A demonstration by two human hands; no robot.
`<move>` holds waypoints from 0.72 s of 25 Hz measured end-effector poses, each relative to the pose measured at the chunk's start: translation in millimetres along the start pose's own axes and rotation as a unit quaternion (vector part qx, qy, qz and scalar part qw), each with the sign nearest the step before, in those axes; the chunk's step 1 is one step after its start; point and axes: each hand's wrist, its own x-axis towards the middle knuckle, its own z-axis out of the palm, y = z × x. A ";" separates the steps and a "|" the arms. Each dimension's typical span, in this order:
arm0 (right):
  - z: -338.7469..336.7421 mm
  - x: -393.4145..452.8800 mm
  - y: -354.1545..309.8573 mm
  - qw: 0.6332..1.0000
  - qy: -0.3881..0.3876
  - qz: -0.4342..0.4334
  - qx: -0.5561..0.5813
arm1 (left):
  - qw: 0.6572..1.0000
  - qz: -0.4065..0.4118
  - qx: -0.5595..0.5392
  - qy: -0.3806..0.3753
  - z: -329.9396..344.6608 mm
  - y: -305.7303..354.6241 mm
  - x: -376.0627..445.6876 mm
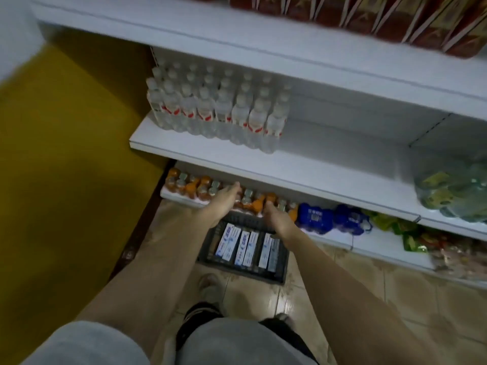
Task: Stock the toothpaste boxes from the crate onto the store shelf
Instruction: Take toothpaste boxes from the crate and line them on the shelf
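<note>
Tiled floor (pixel 395 299), yellow wall to the left, white store shelf (pixel 303 164) ahead. I see both arms stretched down and forward. Left hand (pixel 226 197): fingers straight, holding nothing. Right hand (pixel 276 217): fingers loosely extended, also holding nothing. Dark crate (pixel 210 255) sits on the floor just below and between the hands, toothpaste boxes (pixel 243 246) lying side by side inside. Just beyond the fingertips, orange drink bottles (pixel 200 189) on the bottom shelf. Water bottles (pixel 218 111) stand well above the hands.
</note>
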 end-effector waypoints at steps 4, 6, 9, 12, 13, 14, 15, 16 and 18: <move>47.1 49.5 68.2 0.994 0.006 0.089 0.055 | 0.997 -0.074 0.025 -0.014 6.8 -73.3 61.4; 64.7 76.6 103.1 0.989 -0.010 0.132 0.064 | 0.994 -0.103 0.024 -0.015 24.1 -113.6 97.9; 88.4 125.1 169.3 0.984 -0.016 0.172 0.048 | 0.989 -0.149 0.013 -0.017 61.5 -181.1 149.3; 96.6 191.1 233.0 0.980 -0.004 0.198 0.025 | 0.985 -0.172 0.009 -0.011 106.5 -259.2 206.3; 96.7 222.5 253.4 0.980 0.001 0.198 0.013 | 0.984 -0.178 0.013 -0.012 121.3 -287.4 232.3; 96.3 255.4 275.3 0.980 0.009 0.197 0.002 | 0.984 -0.178 0.020 -0.012 134.8 -314.5 256.5; 96.4 289.9 296.5 0.982 0.021 0.189 -0.019 | 0.984 -0.173 0.031 -0.006 148.4 -343.4 283.6; 96.7 322.1 314.5 0.982 0.033 0.183 -0.039 | 0.985 -0.168 0.042 0.004 160.0 -369.2 309.0; 99.1 388.2 362.1 0.982 0.039 0.172 -0.070 | 0.983 -0.172 0.060 0.020 181.3 -419.2 359.2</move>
